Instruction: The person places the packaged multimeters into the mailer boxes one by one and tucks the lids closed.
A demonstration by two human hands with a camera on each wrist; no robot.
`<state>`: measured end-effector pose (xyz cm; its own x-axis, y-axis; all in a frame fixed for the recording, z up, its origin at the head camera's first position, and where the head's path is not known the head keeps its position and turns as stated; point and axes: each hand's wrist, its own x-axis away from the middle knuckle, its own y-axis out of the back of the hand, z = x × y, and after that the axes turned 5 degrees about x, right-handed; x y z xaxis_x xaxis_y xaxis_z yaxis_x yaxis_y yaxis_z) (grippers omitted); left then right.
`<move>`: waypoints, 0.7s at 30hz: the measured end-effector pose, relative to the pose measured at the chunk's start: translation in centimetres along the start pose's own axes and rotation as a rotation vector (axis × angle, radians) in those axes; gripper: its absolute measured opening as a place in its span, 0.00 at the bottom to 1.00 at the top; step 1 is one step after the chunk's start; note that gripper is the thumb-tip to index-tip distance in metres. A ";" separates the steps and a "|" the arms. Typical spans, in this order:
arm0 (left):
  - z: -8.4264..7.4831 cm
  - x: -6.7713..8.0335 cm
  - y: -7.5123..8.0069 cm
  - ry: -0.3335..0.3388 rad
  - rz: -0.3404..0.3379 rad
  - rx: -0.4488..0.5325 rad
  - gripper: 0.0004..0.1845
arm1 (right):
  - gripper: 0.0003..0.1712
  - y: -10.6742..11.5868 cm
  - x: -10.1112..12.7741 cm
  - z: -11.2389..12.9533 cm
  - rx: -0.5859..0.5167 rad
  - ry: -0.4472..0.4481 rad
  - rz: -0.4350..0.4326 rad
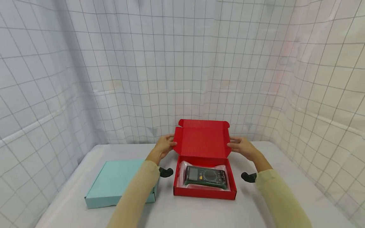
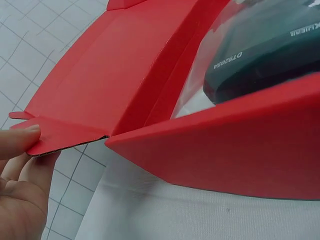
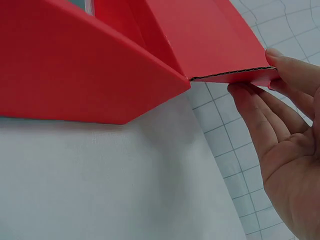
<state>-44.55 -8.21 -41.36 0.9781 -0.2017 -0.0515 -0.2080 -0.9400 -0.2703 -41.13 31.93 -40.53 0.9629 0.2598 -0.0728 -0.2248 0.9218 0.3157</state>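
A red box (image 1: 203,193) sits on the white table (image 1: 205,215) in front of the person, its lid (image 1: 203,139) raised and leaning back toward the checked curtain (image 1: 182,63). The left hand (image 1: 164,145) pinches the lid's left side flap (image 2: 55,136), thumb on top and fingers underneath, so its grip is narrow. The right hand (image 1: 240,148) pinches the right side flap (image 3: 250,76) in much the same way, thumb at the edge and fingertips below. Inside the box lies a dark green meter (image 1: 206,177), its screen and round dial facing up (the left wrist view shows "DT9205A" on its end), with clear plastic (image 1: 181,180) around it. Neither hand touches the meter. To the left, well apart from the red box, a closed light blue box (image 1: 117,180) lies flat on the table, partly hidden behind the left forearm. Both arms wear pale yellow sleeves (image 1: 280,193), and a small black piece (image 1: 249,177) sticks out inward at each cuff.
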 end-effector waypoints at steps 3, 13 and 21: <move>-0.3 0.2 -0.1 -0.017 0.022 -0.009 0.30 | 0.41 -0.1 0.1 0.3 -0.005 0.005 -0.006; -0.3 0.6 -0.6 -0.023 0.063 -0.018 0.32 | 0.41 -0.6 0.6 0.4 -0.004 0.016 -0.030; 0.0 0.9 -0.7 -0.021 0.069 0.000 0.33 | 0.41 -0.8 0.6 0.1 -0.017 0.018 -0.059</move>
<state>-43.49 -7.76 -41.17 0.9615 -0.2598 -0.0900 -0.2746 -0.9243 -0.2652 -40.37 31.36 -40.73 0.9718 0.2100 -0.1074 -0.1707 0.9404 0.2940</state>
